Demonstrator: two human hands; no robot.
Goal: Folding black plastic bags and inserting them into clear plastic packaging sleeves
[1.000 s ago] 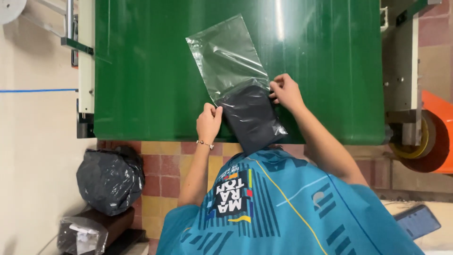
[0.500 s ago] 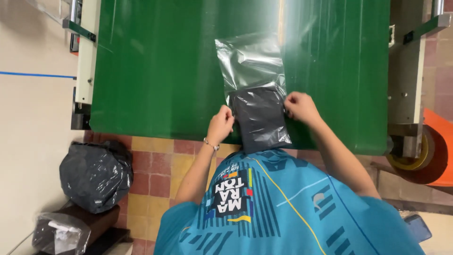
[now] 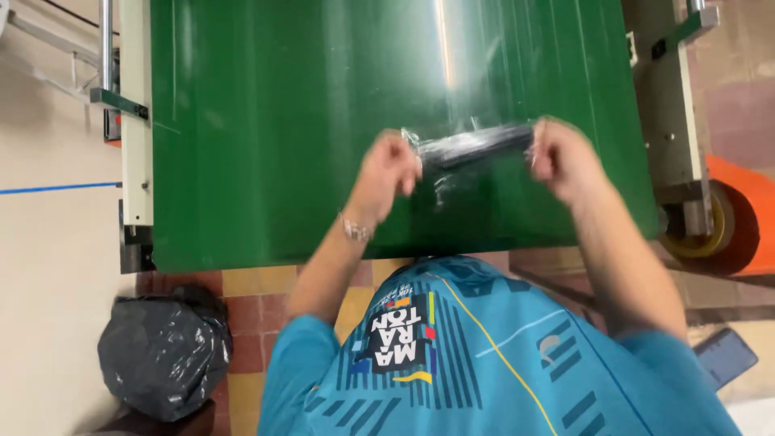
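Holding: both hands, left hand (image 3: 390,169) and right hand (image 3: 563,157), pinch a dark plastic bag (image 3: 476,147)
Table: green top (image 3: 274,121)
Floor: red tiles, black trash bag (image 3: 164,353)

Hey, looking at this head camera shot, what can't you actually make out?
- Dark item in the clear bag: motion blur hides what it is.
- Fingertips of left hand and right hand: blurred, curled behind the bag.
- Orange roll: cut off by the right edge.
- Black sack: contents hidden.

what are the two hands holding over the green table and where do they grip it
A clear plastic bag with a dark item inside, held by its two ends: left hand, right hand.
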